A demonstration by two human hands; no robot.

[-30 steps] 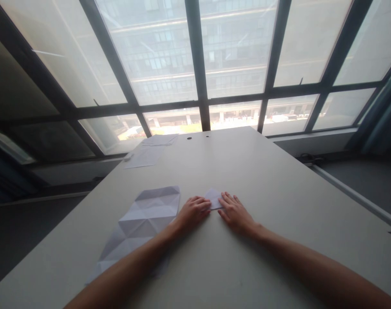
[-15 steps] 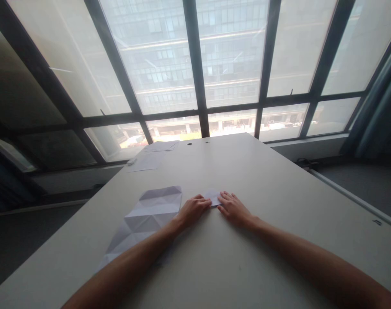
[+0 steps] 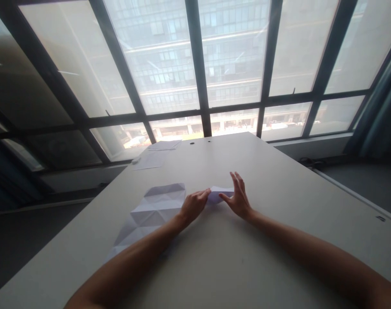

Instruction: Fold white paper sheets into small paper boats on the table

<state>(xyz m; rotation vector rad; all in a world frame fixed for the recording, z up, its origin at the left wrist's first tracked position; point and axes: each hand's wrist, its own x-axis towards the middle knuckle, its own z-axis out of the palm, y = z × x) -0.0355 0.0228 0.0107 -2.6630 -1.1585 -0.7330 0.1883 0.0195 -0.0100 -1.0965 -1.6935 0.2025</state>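
Observation:
A small folded piece of white paper (image 3: 215, 196) stands partly raised off the table between my hands, its near face in shadow. My left hand (image 3: 195, 205) is closed on its left end, fingertips together. At the right end, my right hand (image 3: 239, 198) has its fingers stretched upward and the thumb spread apart, the thumb tip against or just in front of the paper. Whether the right fingers behind it touch the paper cannot be made out. Left of my left hand lies a larger creased sheet of paper (image 3: 160, 207), partly covered by my left forearm.
The white table (image 3: 208, 257) runs away toward tall windows. Several flat paper sheets (image 3: 165, 146) lie at its far left edge, near a small whitish item (image 3: 136, 160) too blurred to name. A round hole (image 3: 192, 143) sits near the far edge. A blue curtain (image 3: 376, 116) hangs at right.
The folded paper, flat under both hands before, is now lifted and tilted up. My right hand has risen from lying flat, its fingers now pointing up and the thumb apart.

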